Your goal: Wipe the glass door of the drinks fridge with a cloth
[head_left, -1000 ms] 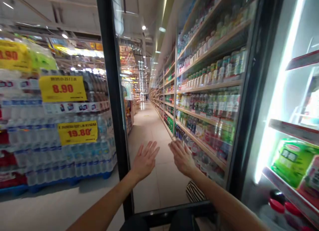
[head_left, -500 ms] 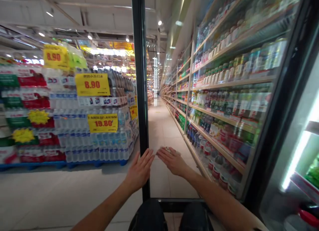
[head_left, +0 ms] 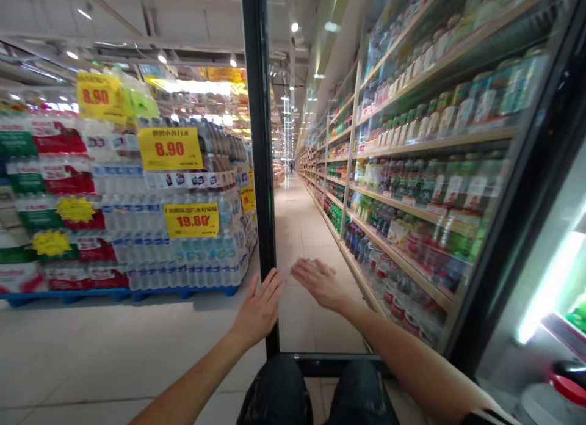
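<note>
A glass door with a black frame stands swung out in front of my knees. My left hand lies on the door's upright black edge, fingers stretched out and close together, thumb raised. To its right, my right hand is pressed flat against the glass, low in the pane and slightly blurred. Beneath its fingers shows a small pale, crumpled thing that looks like a cloth; most of it is hidden by the hand.
Through the glass, or mirrored in it, run long shelves of bottled drinks. On the left, wrapped water bottles are stacked on blue pallets with yellow price signs. A lit cooler interior and a red-lidded jar are at the right.
My right hand has shifted slightly up and right across the glass. My left hand stays on the door edge. The view has tilted down a little.
</note>
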